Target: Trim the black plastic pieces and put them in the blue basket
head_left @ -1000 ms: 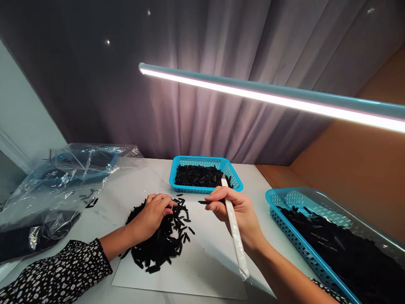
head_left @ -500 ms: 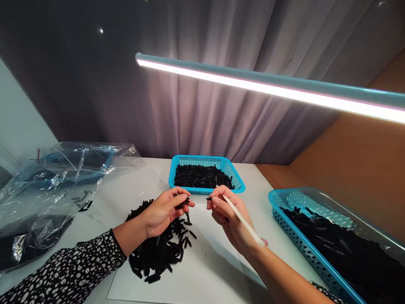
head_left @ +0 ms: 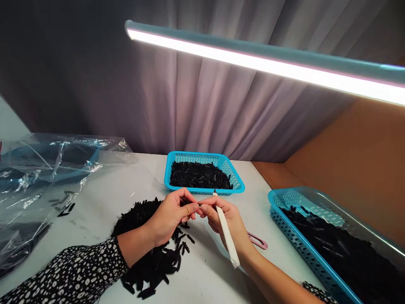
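Observation:
My left hand (head_left: 171, 217) and my right hand (head_left: 223, 219) meet fingertip to fingertip above a white sheet (head_left: 205, 270). The left fingers are pinched on a small black piece (head_left: 186, 202). A white pen-like tool (head_left: 226, 232) lies gripped in the right hand, its tip pointing up near the pinch, and its fingertips touch the same piece. Under and left of my left hand lies a heap of small black pieces (head_left: 148, 249).
A blue basket (head_left: 236, 179) of black pieces stands behind the hands. A larger blue basket (head_left: 284, 219), also full, sits at the right. Clear plastic bags (head_left: 38, 177) lie at the left. A pink clip (head_left: 257, 240) rests on the table by my right wrist.
My left hand rose from the heap with a black piece and met the right hand. The right hand's tool swung more upright. The view tilted, and the pink clip now shows.

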`<action>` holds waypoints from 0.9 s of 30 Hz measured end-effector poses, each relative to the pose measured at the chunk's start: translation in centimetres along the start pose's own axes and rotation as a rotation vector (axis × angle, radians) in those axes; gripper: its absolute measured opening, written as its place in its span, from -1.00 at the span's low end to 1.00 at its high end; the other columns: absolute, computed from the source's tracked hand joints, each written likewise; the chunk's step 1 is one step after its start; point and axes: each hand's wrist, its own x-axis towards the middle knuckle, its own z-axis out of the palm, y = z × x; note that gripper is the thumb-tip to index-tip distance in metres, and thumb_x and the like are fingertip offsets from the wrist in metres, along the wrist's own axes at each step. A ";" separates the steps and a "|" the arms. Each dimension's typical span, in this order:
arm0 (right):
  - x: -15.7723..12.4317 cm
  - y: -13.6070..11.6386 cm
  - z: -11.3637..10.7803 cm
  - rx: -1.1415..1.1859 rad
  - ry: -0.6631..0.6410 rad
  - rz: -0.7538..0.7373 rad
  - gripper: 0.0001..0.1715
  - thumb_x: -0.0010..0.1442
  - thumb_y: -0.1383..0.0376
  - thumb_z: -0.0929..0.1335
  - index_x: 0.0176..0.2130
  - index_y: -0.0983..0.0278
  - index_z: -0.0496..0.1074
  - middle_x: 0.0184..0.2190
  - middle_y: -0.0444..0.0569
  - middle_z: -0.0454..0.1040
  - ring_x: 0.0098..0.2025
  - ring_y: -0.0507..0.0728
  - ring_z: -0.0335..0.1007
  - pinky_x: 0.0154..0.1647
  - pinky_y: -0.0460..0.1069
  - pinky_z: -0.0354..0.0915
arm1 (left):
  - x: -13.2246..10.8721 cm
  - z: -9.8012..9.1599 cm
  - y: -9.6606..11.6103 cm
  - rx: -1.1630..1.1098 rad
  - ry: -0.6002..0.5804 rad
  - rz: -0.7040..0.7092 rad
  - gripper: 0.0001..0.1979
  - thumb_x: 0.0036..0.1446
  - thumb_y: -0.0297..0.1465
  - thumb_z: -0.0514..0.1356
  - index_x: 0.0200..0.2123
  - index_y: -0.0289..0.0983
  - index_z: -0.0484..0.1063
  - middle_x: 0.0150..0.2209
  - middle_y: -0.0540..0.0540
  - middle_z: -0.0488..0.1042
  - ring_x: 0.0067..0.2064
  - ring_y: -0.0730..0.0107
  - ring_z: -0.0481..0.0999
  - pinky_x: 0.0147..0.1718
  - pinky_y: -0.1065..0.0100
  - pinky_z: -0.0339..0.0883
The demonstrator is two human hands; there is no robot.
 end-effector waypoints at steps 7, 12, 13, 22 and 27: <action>-0.1 0.3 -1.1 0.023 0.053 -0.055 -0.70 0.02 0.09 0.55 -0.37 0.26 0.60 -0.58 -0.17 0.38 -0.64 -0.12 -0.14 -0.65 -0.10 -0.20 | -0.5 -0.1 1.4 -0.139 0.032 -0.165 -0.85 0.21 -0.35 0.24 -0.20 -0.32 0.43 -0.35 -0.05 0.49 -0.34 0.49 0.37 -0.39 0.40 0.12; -0.2 0.3 -1.3 0.005 0.060 -0.047 -0.70 0.05 0.09 0.55 -0.36 0.27 0.58 -0.58 -0.18 0.34 -0.64 -0.12 -0.13 -0.64 -0.10 -0.20 | -0.5 -0.4 1.6 -0.114 0.010 -0.237 -0.89 0.31 -0.49 0.08 -0.16 -0.33 0.40 -0.30 -0.09 0.50 -0.36 0.51 0.36 -0.34 0.38 0.14; -0.2 0.3 -1.3 0.002 0.061 -0.044 -0.69 0.05 0.08 0.54 -0.37 0.28 0.58 -0.60 -0.19 0.31 -0.64 -0.12 -0.13 -0.64 -0.10 -0.20 | -0.4 -0.5 1.6 -0.108 0.002 -0.232 -0.90 0.31 -0.50 0.09 -0.18 -0.33 0.40 -0.29 -0.09 0.50 -0.36 0.51 0.37 -0.34 0.38 0.15; -0.2 0.1 -1.3 -0.003 0.096 -0.023 -0.65 0.01 0.06 0.55 -0.35 0.28 0.58 -0.58 -0.19 0.33 -0.64 -0.12 -0.13 -0.63 -0.09 -0.20 | -0.3 -0.6 1.4 -0.054 -0.022 -0.206 -0.85 0.21 -0.50 0.19 -0.13 -0.33 0.43 -0.28 -0.09 0.51 -0.37 0.52 0.39 -0.39 0.41 0.15; -0.1 -0.4 -0.9 0.046 0.100 -0.012 -0.61 -0.06 0.07 0.58 -0.31 0.26 0.58 -0.60 -0.21 0.32 -0.65 -0.11 -0.12 -0.63 -0.09 -0.20 | -0.2 -0.5 1.4 -0.008 -0.006 -0.160 -0.78 0.13 -0.39 0.31 -0.15 -0.33 0.47 -0.34 -0.09 0.54 -0.47 0.57 0.31 -0.46 0.41 0.07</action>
